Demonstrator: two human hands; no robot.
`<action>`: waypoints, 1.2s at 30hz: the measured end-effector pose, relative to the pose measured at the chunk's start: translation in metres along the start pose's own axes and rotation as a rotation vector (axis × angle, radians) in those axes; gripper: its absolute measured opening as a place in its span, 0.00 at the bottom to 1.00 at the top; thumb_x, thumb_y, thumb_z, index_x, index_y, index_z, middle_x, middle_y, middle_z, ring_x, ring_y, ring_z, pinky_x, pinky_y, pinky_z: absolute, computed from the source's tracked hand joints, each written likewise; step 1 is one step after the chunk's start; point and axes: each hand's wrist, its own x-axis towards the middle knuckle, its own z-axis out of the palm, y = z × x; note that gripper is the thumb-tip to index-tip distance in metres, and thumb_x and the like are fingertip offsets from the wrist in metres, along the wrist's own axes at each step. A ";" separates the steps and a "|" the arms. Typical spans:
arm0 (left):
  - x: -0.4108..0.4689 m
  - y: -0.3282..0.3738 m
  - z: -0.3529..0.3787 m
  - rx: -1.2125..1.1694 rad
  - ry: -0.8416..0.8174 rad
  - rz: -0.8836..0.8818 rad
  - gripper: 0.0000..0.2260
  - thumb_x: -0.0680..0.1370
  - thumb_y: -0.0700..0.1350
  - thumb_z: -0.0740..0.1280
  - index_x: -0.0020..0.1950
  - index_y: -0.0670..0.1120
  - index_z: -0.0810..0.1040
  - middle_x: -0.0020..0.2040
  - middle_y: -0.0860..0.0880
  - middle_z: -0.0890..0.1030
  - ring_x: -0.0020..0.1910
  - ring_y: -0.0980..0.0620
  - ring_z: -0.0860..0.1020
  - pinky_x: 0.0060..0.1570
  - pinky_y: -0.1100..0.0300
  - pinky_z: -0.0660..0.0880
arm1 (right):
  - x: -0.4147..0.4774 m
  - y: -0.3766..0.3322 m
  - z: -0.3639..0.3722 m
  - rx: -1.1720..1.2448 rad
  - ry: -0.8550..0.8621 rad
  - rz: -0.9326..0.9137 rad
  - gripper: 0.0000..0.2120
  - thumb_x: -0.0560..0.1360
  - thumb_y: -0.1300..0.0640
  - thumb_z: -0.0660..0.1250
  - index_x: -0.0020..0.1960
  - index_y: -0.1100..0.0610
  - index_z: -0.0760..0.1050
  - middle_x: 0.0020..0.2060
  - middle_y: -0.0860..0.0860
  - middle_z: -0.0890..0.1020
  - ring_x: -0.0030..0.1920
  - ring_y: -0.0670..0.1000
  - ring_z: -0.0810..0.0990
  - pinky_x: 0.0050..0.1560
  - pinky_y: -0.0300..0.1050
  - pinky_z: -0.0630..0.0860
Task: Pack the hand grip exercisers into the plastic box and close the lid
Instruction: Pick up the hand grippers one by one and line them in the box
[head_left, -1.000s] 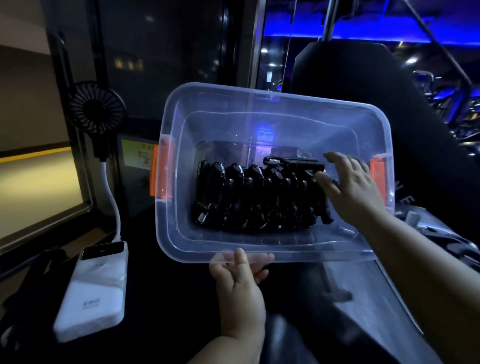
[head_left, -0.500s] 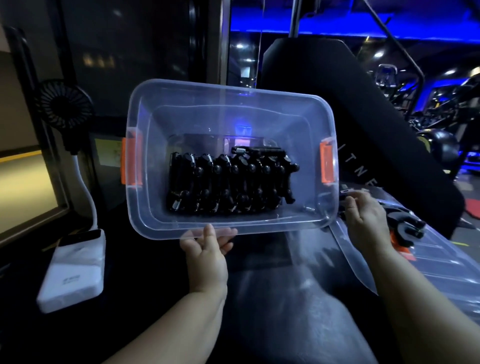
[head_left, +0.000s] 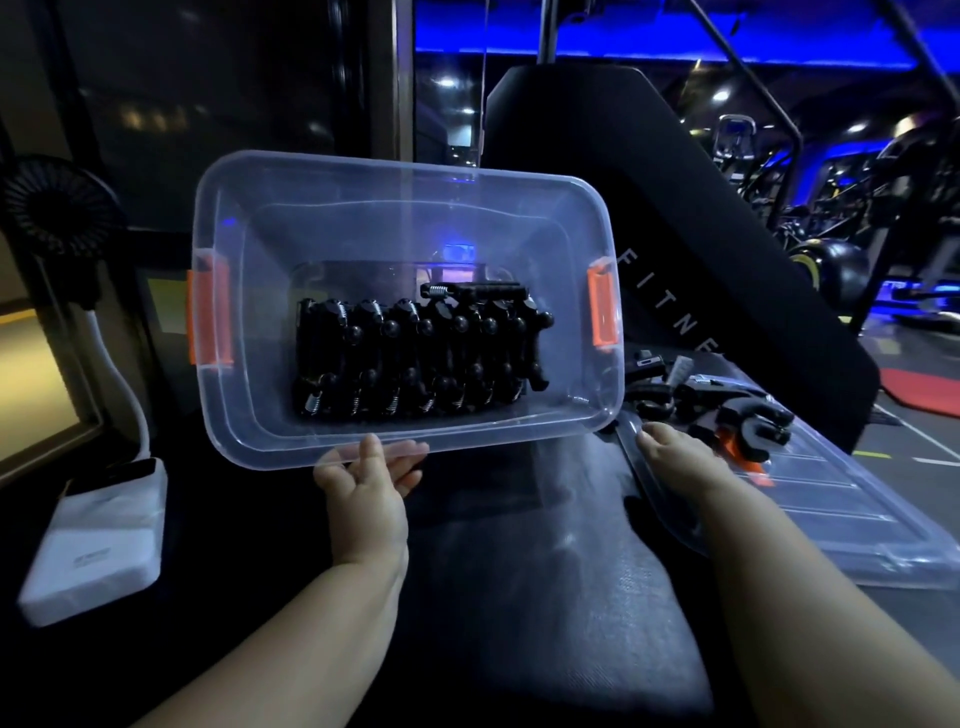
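My left hand (head_left: 363, 493) grips the near rim of the clear plastic box (head_left: 249, 332) and tilts its opening toward me. The box has an orange latch (head_left: 602, 306) at each end. Several black hand grip exercisers (head_left: 415, 358) are packed in a row inside, with one more lying across the top. To the right, the clear lid (head_left: 831, 519) lies flat with a few loose exercisers (head_left: 727, 410) on it. My right hand (head_left: 680, 460) rests at the lid's near-left edge, just short of the loose exercisers. Its fingers are hidden.
A white power bank (head_left: 98, 535) lies at the lower left, with a small black fan (head_left: 57, 208) on a white neck above it. I am working over a black padded bench seat (head_left: 519, 597); its backrest (head_left: 675, 218) rises behind the box. Gym machines stand far right.
My right hand left the inside of the box and moved down to the right, to the lid beside the loose exercisers. My left hand has kept its hold on the box rim.
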 end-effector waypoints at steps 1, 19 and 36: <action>0.000 0.000 0.000 0.003 0.000 0.000 0.04 0.84 0.45 0.53 0.55 0.45 0.62 0.36 0.46 0.82 0.40 0.48 0.83 0.38 0.59 0.75 | 0.001 0.001 0.000 0.002 -0.008 0.000 0.21 0.81 0.44 0.51 0.71 0.47 0.66 0.71 0.53 0.70 0.70 0.57 0.67 0.68 0.53 0.63; -0.001 -0.001 0.001 0.035 0.007 0.022 0.05 0.84 0.45 0.54 0.56 0.44 0.64 0.37 0.47 0.83 0.41 0.49 0.83 0.39 0.59 0.75 | 0.039 -0.001 -0.033 -0.317 0.276 -0.169 0.19 0.80 0.48 0.55 0.68 0.51 0.68 0.67 0.54 0.71 0.68 0.58 0.63 0.63 0.52 0.65; 0.002 -0.003 0.002 0.061 0.019 0.062 0.10 0.83 0.47 0.54 0.59 0.42 0.65 0.36 0.49 0.83 0.39 0.52 0.83 0.39 0.59 0.75 | 0.067 0.002 -0.036 -0.344 0.234 -0.145 0.11 0.76 0.44 0.63 0.58 0.40 0.77 0.57 0.46 0.79 0.64 0.51 0.66 0.59 0.51 0.61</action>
